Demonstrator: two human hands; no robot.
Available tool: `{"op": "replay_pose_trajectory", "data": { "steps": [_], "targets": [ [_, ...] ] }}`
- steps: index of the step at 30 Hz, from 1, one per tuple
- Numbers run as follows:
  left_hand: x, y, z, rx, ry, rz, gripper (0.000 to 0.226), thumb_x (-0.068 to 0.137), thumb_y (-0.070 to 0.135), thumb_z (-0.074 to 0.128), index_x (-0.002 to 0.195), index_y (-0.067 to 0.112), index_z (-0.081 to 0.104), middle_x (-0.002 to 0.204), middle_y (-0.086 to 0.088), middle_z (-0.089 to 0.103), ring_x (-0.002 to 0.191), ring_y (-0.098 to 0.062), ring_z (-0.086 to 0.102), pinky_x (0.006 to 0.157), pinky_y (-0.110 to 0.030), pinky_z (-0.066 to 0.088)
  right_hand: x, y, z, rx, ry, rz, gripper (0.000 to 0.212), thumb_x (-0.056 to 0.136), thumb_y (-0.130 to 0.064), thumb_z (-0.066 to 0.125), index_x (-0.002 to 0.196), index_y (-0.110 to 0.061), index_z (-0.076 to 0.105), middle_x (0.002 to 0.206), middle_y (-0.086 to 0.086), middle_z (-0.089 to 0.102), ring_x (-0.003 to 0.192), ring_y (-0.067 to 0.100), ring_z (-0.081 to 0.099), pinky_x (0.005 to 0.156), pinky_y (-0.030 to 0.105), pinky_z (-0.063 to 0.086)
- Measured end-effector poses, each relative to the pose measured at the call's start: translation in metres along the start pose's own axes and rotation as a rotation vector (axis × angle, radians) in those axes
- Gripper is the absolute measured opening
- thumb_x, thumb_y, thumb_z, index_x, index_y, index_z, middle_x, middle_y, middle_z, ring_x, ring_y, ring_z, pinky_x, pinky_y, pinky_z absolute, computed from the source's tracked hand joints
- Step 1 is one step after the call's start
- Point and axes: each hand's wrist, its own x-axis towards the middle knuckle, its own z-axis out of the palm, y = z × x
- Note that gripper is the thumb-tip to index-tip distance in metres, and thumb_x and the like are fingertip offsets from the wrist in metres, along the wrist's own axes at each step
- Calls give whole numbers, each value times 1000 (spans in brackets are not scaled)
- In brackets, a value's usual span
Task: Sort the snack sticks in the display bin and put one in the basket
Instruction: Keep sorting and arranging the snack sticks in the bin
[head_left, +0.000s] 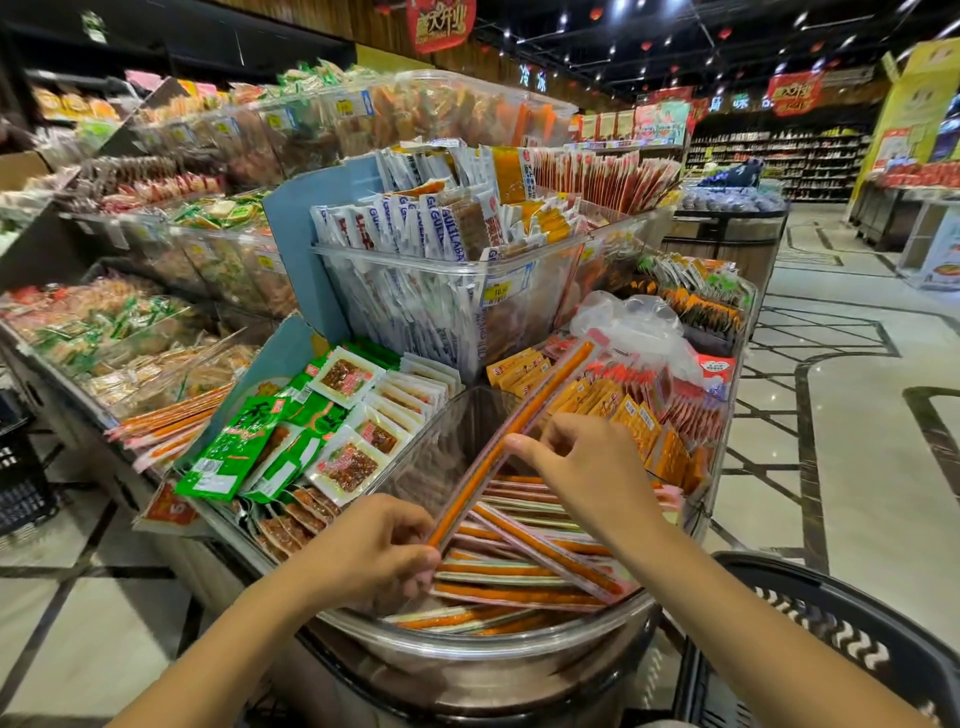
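Observation:
A clear round display bin (467, 636) in front of me holds several long orange snack sticks (524, 571) in pink-edged wrappers, lying flat in a loose pile. One long snack stick (545, 395) is lifted out of the pile and slants up to the right. My left hand (374, 551) pinches its lower end above the bin's near left side. My right hand (576, 462) grips its middle with curled fingers. A dark plastic basket (831, 618) stands low at the right, beside the bin.
Green and white snack packets (311, 431) fill the compartment to the left, orange packets (649, 421) the one to the right. A tall clear bin (447, 306) of white packets stands behind. More sticks lie on the left shelf (166, 423). Tiled aisle floor (857, 415) lies at the right.

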Motion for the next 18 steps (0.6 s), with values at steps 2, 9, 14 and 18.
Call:
{"op": "replay_pose_trajectory", "data": {
  "steps": [2,9,14,18],
  "targets": [
    [-6,0,-6,-17,-16,-11,13,95,13,68,84,6,68,77,-9,75,69,-21,73,64,-28,58,-5,-4,2,70,69,-178,30,90,-38,73,71,-19,60,63,-8,56,58,11,53,54,25,42],
    [-16,6,-30,139,-30,48,8,93,25,72,86,22,73,68,3,68,62,-6,60,61,-22,44,-8,-19,25,-359,-218,-561,39,90,-28,70,128,-25,62,120,-3,60,101,23,59,67,41,55],
    [-28,18,-49,-189,245,62,15,73,20,80,87,17,81,66,-11,71,56,-12,61,53,-20,47,1,-24,27,-199,-140,-500,14,89,-28,70,103,-25,68,97,-5,63,89,22,62,68,45,54],
    [-29,31,-61,-433,573,134,13,70,23,81,80,15,80,64,-13,69,50,-14,58,47,-19,49,6,-31,27,35,-138,-336,11,86,-31,76,91,-26,67,90,-11,67,85,15,63,76,43,53]
  ]
}}
